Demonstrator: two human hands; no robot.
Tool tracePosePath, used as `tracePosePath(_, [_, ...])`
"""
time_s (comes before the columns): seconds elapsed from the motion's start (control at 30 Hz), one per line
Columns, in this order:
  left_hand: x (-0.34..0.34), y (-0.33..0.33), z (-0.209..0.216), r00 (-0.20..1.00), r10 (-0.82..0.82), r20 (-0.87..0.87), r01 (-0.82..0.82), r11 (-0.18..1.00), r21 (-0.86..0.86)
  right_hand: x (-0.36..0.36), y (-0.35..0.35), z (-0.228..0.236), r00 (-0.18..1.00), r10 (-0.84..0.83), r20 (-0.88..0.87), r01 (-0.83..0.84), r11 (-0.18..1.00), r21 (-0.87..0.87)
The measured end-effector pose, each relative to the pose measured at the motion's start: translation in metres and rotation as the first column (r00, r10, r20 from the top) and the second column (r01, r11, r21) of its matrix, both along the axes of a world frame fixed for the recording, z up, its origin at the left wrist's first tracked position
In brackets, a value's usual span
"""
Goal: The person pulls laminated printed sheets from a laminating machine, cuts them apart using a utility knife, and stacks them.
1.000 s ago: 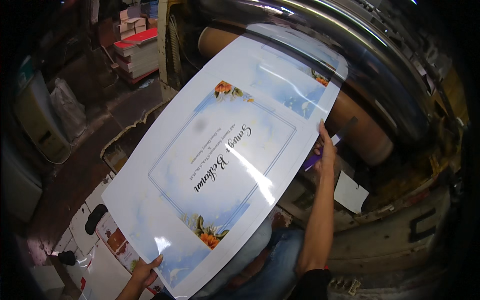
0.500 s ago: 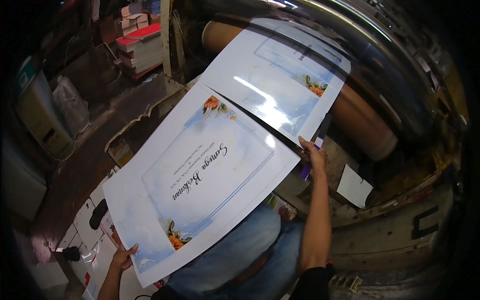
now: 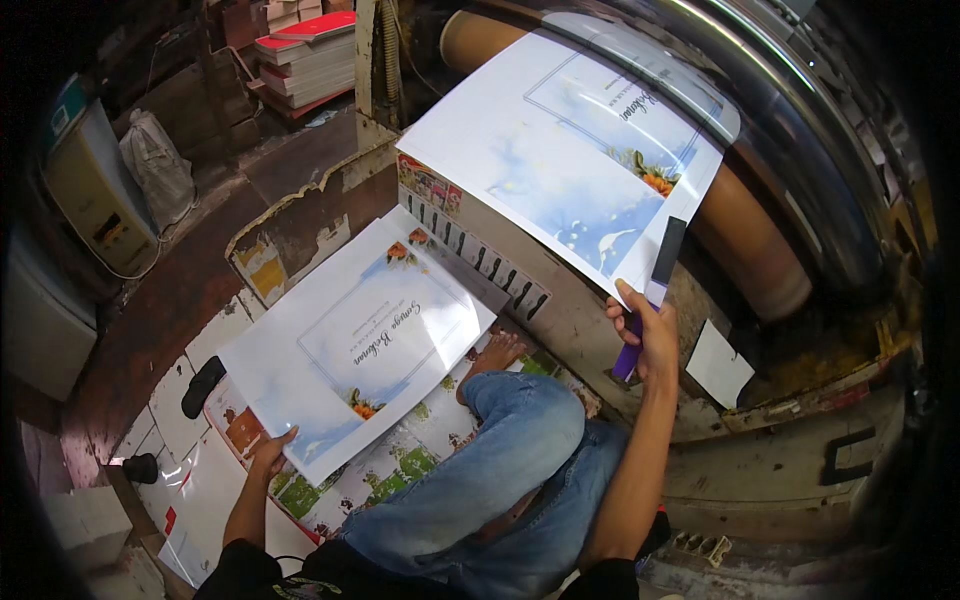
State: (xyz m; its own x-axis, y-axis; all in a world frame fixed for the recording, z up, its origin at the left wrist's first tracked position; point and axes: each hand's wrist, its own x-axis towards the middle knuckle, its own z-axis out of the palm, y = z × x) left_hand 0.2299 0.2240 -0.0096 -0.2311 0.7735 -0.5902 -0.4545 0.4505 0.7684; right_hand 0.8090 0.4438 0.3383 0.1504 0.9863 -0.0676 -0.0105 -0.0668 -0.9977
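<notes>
A glossy white sheet with a blue frame, flowers and script (image 3: 330,400) lies low at centre-left. My left hand (image 3: 266,456) pinches its near-left corner between thumb and fingers. A similar printed sheet (image 3: 490,130) slopes down from the rollers at upper right. At this sheet's near corner is my right hand (image 3: 652,335), closed round a purple cutter knife (image 3: 670,250) whose dark end points up and away. Its thumb lies at the sheet's corner; whether it pinches the sheet as well I cannot tell.
A shiny metal roller (image 3: 800,110) sits above a brown roller (image 3: 765,235). Stacked books with red covers (image 3: 305,62) stand at the far left. My bent leg in jeans (image 3: 480,450) and bare foot (image 3: 495,355) are close to the lower sheet. A white card (image 3: 718,365) leans at right.
The lower sheet has moved down and away from the upper one, opening a wide gap, with my left hand still at its corner. The upper sheet now hangs over the board's edge.
</notes>
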Motion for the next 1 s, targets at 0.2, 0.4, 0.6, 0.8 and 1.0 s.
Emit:
tracePosePath(0.2, [0.025, 0.041, 0.034, 0.995, 0.056, -0.086, -0.052, 0.998, 0.046, -0.04, -0.054, 0.051, 0.999, -0.033, 0.035, 0.034, 0.999, -0.032])
tracePosePath(0.4, [0.06, 0.079, 0.045, 0.881, 0.008, -0.473, -0.028, 0.999, -0.035, -0.039, -0.052, 0.073, 0.998, 0.022, 0.056, -0.018, 0.998, -0.065])
tracePosePath(0.6, [0.183, 0.093, 0.1, -0.172, -0.265, -0.949, -0.075, 0.964, -0.255, -0.018, -0.037, 0.099, 0.964, 0.253, 0.086, -0.246, 0.966, -0.079])
tracePosePath(0.8, [0.291, 0.188, 0.28, 0.828, -0.398, -0.395, 0.538, 0.762, 0.359, 0.014, -0.034, 0.11, 0.844, 0.533, 0.061, -0.528, 0.845, -0.081])
tracePosePath(1.0, [0.365, 0.278, 0.394, 0.64, -0.414, 0.647, -0.071, 0.807, 0.586, 0.028, 0.007, 0.138, 0.693, 0.717, 0.077, -0.706, 0.696, -0.133])
